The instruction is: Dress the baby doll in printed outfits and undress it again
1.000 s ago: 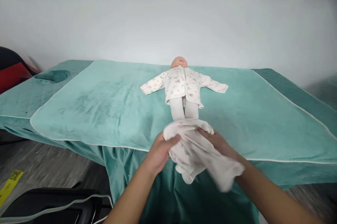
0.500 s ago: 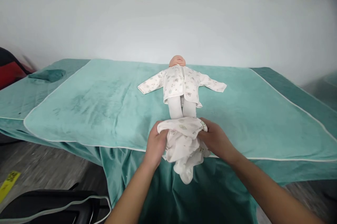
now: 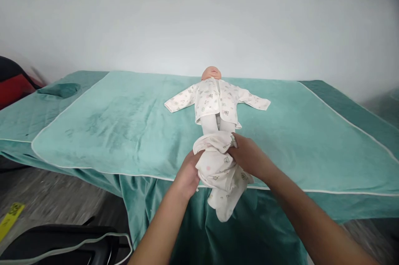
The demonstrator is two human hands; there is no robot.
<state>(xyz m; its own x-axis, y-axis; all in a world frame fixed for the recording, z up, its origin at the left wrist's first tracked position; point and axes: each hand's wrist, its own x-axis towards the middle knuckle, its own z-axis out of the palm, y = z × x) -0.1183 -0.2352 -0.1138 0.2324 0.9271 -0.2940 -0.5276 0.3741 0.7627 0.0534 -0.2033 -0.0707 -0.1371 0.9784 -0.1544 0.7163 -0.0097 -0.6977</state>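
A baby doll (image 3: 211, 73) lies on its back on the green bed, its head toward the wall and its arms spread. It wears a white printed jacket (image 3: 215, 96), and its white legs (image 3: 210, 123) point toward me. Bunched around the lower legs is a pair of white printed baby trousers (image 3: 222, 169), with part hanging past the bed's front edge. My left hand (image 3: 188, 173) grips the trousers' left side, thumb inside the opening. On the other side, my right hand (image 3: 249, 155) is closed on the waistband, its fingers partly hidden in the cloth. The doll's feet are hidden.
A light green cover (image 3: 124, 132) with white piping lies over the bed, which has a face hole (image 3: 59, 90) at its left end. Behind it rises a white wall (image 3: 199, 32). A black chair (image 3: 59, 244) stands at the lower left, near a yellow floor label (image 3: 11, 217).
The trousers' opening has moved slightly up the doll's legs toward the jacket. My right hand has shifted left and a little up, bringing my hands closer together.
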